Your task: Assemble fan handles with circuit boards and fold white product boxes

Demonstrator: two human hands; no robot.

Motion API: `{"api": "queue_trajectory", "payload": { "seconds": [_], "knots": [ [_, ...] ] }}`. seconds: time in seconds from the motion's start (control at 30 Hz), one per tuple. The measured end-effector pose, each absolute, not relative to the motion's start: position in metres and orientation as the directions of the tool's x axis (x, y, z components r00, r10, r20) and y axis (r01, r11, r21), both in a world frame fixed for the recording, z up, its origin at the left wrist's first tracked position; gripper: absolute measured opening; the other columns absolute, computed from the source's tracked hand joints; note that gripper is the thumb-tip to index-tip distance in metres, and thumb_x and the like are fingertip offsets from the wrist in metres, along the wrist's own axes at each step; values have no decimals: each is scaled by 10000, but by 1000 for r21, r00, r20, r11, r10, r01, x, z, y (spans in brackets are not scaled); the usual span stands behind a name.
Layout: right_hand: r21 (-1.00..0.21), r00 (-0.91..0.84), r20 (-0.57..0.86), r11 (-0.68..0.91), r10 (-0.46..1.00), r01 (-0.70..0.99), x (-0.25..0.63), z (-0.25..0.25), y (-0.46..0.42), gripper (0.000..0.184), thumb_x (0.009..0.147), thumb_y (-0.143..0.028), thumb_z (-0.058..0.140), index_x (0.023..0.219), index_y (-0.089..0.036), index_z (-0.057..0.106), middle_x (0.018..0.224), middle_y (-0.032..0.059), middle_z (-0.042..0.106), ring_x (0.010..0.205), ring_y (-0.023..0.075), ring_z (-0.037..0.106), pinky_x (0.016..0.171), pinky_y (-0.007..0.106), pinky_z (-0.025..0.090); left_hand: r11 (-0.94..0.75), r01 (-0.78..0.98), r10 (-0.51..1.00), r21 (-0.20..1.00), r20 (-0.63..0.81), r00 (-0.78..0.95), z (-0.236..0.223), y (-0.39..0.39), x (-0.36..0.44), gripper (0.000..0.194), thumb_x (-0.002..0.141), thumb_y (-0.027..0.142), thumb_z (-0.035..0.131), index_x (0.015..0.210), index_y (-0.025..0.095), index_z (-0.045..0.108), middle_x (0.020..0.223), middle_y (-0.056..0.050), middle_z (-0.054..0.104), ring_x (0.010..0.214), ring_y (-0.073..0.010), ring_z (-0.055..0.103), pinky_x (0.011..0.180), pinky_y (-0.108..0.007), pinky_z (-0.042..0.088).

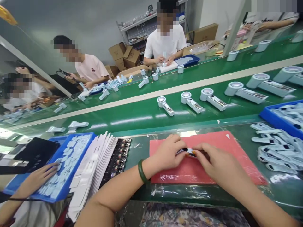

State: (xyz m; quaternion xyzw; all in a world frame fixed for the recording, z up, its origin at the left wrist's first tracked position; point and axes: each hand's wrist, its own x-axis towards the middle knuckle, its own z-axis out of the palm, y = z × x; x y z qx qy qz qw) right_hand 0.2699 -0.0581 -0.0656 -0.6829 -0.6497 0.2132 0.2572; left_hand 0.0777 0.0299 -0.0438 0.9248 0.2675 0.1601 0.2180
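Observation:
Over a red mat (201, 170) on the bench, my left hand (169, 151) and my right hand (214, 157) meet at a small narrow handle cover (189, 152). The cover has a dark spot and a shiny face, and fingers hide most of it. My left thumb and fingers pinch its left end. At the other end, my right thumb and forefinger are closed on it. To the right lies a loose pile of pale blue handle covers (276, 148).
Behind the mat, handheld fans (214, 99) lie in a row on a green conveyor belt (132, 118). White card sheets (87, 173) and circuit boards (119, 154) lie left. A co-worker's hand (40, 178) reaches into a blue tray (79, 164). Another blue tray (266, 110) stands right. Several people work opposite.

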Motion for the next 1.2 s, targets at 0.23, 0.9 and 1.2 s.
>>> {"api": "queue_trajectory", "payload": {
  "seconds": [0.23, 0.9, 1.2],
  "knots": [
    [-841, -57, 106, 120, 993, 527, 282, -84, -54, 170, 963, -363, 497, 1016, -272, 630, 1122, 44, 644, 1043, 224, 633, 872, 367, 519, -752, 440, 568, 491, 145, 810, -39, 24, 78, 29, 873, 165, 626, 862, 189, 639, 945, -49, 628, 953, -213, 575, 873, -371, 487],
    [-442, -309, 279, 407, 909, 799, 270, -94, -79, 325, 979, -230, 479, 1290, -148, 524, 1178, 133, 634, 1042, 306, 554, 899, 493, 465, -848, 516, 530, 123, 149, 835, -47, -24, 72, 254, 977, 226, 440, 1174, 168, 590, 1205, -110, 681, 1228, -285, 567, 1115, -575, 349],
    [-491, -235, 344, 387, 909, 781, 288, -100, -82, 421, 1007, -353, 465, 1404, -219, 429, 1339, 106, 589, 1209, 273, 547, 1000, 454, 481, -891, 452, 445, -54, 99, 890, -36, -2, 67, 250, 940, 206, 505, 1163, 181, 616, 1103, -97, 687, 1188, -279, 570, 1085, -541, 397]
  ]
}}
